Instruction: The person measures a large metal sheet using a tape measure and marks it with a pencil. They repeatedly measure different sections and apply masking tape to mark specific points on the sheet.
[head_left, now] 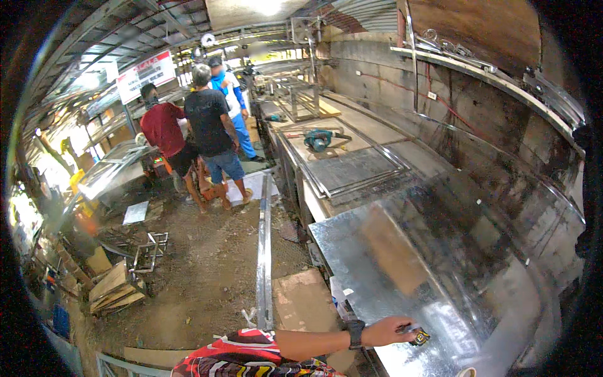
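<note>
My left arm, in a red patterned sleeve with a black watch at the wrist, reaches in from the lower edge toward the right. My left hand [386, 330] is closed on a small black and yellow tape measure [419, 337], held over the near part of a shiny metal sheet [339, 242]. The sheet lies flat on the long workbench, and its surface reflects light and dark patches. No tape blade can be made out. My right hand is out of sight. Close to the bottom edge, a pale round rim [466, 372] shows only in part.
Farther up the bench lie thin metal frames [326, 188] and a teal power tool [318, 139]. A long metal bar [264, 251] stretches across the floor beside the bench. Wood scraps [116, 288] and a small metal frame [149, 252] lie left. Three people [209, 116] stand at the back.
</note>
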`<action>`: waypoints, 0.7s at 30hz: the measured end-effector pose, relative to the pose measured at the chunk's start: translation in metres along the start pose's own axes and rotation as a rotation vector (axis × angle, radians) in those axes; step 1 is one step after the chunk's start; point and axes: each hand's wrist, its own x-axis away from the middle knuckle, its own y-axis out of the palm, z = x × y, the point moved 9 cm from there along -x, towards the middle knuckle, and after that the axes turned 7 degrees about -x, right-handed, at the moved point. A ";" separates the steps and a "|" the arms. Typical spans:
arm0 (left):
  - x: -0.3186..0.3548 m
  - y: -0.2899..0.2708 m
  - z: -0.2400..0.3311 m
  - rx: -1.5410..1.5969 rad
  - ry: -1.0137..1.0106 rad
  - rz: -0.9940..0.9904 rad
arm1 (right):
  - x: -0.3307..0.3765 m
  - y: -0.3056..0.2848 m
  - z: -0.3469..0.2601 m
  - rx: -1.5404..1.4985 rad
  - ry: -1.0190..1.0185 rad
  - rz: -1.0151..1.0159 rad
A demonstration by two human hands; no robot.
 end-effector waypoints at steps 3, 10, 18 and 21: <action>-0.037 0.030 0.016 0.409 0.068 -0.039 | 0.009 -0.024 -0.009 -0.190 -0.022 0.000; -0.005 -0.010 0.049 0.024 -0.351 -0.148 | 0.066 0.027 0.054 -0.184 0.265 -0.117; 0.041 -0.063 -0.024 0.016 -0.467 -0.327 | 0.133 0.073 0.140 -0.157 0.622 -0.090; 0.036 -0.086 -0.051 0.043 -0.514 -0.522 | 0.128 0.082 0.163 -0.204 0.565 0.024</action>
